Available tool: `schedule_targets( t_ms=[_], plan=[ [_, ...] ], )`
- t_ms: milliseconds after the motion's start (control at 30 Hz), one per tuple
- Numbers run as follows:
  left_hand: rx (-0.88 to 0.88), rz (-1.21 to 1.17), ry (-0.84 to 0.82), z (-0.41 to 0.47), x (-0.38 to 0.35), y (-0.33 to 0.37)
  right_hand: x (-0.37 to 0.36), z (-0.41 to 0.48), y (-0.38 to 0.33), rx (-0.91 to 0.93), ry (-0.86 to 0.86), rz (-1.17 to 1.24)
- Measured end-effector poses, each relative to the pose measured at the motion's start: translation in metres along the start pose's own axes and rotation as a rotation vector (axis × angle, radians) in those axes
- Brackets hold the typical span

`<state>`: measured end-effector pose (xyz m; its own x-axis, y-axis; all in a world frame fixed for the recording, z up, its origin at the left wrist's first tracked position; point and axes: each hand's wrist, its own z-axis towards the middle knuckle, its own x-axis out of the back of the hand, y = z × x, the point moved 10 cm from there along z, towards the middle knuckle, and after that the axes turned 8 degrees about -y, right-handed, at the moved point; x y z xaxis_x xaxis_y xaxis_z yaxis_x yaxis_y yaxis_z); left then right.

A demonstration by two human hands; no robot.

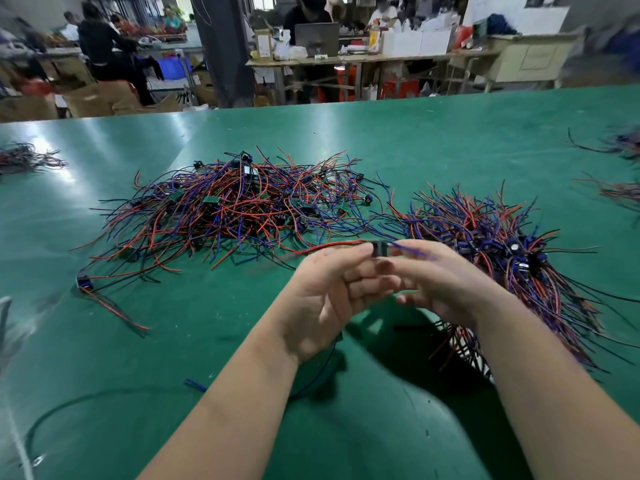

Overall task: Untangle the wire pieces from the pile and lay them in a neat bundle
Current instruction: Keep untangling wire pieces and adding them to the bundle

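Observation:
A tangled pile (239, 206) of red, blue and black wire pieces with small green boards lies on the green table (433, 133), left of centre. To its right lies a more ordered bundle (502, 244) of the same pieces. Both hands are raised together in front of the pile. My left hand (322, 299) and my right hand (440, 282) pinch one wire piece (381, 247) by its small dark block. Its red wire trails left and its blue wire points right.
A single wire piece (85, 283) lies apart at the left. A long black cable (69, 403) curves along the near table. Smaller wire heaps (20, 159) sit at the far left and far right edges. People work at benches behind the table.

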<state>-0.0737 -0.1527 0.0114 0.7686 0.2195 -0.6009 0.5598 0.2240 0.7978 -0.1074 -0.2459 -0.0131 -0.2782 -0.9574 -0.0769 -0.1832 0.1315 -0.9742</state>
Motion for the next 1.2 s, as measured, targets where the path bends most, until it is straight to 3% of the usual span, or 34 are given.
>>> schedule_targets(
  t_ms=[100,200,300,400,567,733,900,1067,1200],
  plan=[
    [-0.062,-0.041,0.115,-0.002,0.012,0.006,-0.026,-0.004,-0.012,0.145,-0.174,0.055],
    [-0.116,0.039,0.304,-0.007,0.029,0.011,-0.021,-0.003,-0.026,0.288,-0.100,0.229],
    [-0.150,0.133,0.374,-0.010,0.034,0.012,-0.012,-0.002,-0.027,0.320,0.007,0.333],
    [-0.208,0.285,0.333,-0.010,0.026,0.017,-0.007,-0.003,-0.027,0.313,0.058,0.418],
    [-0.216,0.595,0.100,-0.006,-0.001,0.018,0.000,-0.006,-0.036,0.351,0.042,0.522],
    [-0.120,0.424,0.181,-0.005,0.013,0.010,0.006,-0.007,-0.033,0.314,0.063,0.263],
    [0.024,0.520,0.216,-0.004,0.021,-0.007,0.015,-0.007,-0.031,0.290,0.217,-0.014],
    [0.275,0.683,0.077,-0.008,0.016,-0.032,0.064,-0.028,-0.035,0.323,0.488,0.239],
    [0.297,0.655,0.047,-0.008,0.013,-0.035,0.082,-0.036,-0.028,0.337,0.595,0.381]
  ],
)
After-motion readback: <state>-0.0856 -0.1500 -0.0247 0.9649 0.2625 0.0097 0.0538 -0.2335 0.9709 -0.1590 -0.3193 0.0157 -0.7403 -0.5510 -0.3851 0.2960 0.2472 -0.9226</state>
